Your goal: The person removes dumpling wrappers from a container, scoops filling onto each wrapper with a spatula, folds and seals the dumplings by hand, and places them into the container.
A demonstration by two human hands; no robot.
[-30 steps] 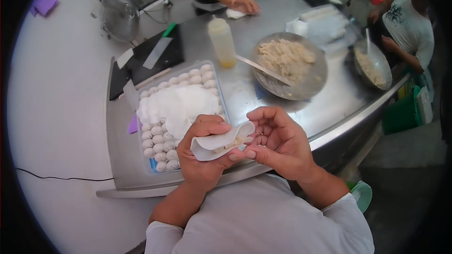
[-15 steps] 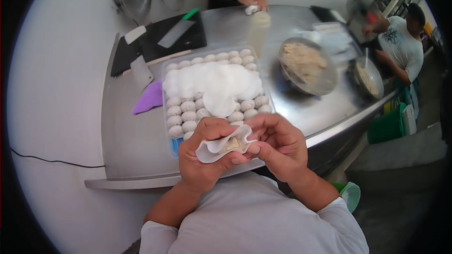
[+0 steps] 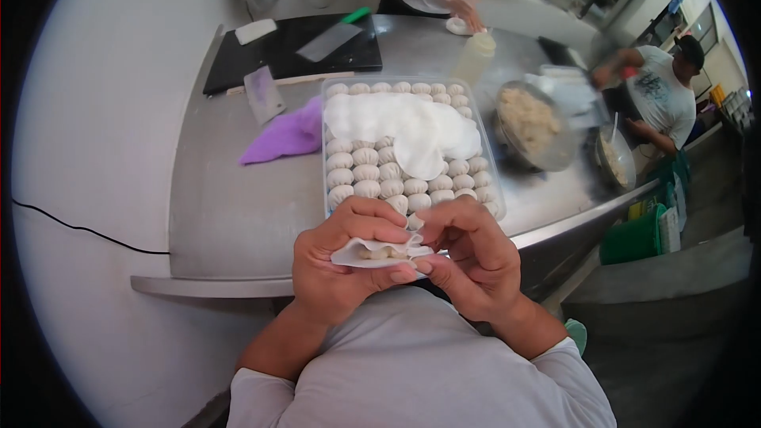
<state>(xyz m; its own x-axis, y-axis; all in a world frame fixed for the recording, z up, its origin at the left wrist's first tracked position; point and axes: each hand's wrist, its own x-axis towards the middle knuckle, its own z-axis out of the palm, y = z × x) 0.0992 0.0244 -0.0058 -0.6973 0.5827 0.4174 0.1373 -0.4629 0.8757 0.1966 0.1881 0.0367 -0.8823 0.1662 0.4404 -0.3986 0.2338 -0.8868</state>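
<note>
The left hand (image 3: 329, 257) cupped a dumpling wrapper (image 3: 353, 255), its grip closed around the filling (image 3: 379, 254), at the steel bench's (image 3: 214, 222) near edge; the right hand (image 3: 474, 257) pinched the wrapper's gathered end. Just beyond, white wrappers (image 3: 376, 120) overlapped pleated dumplings (image 3: 365, 172) in a tray (image 3: 324, 190), a purple cloth (image 3: 281, 139) beside it toward the bench's left edge.

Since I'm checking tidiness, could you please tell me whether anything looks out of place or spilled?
No clear spill shows. The purple cloth lies crumpled by the left side of the tray, with the scraper askew nearby, untidy next to the neat rows of dumplings.
</note>
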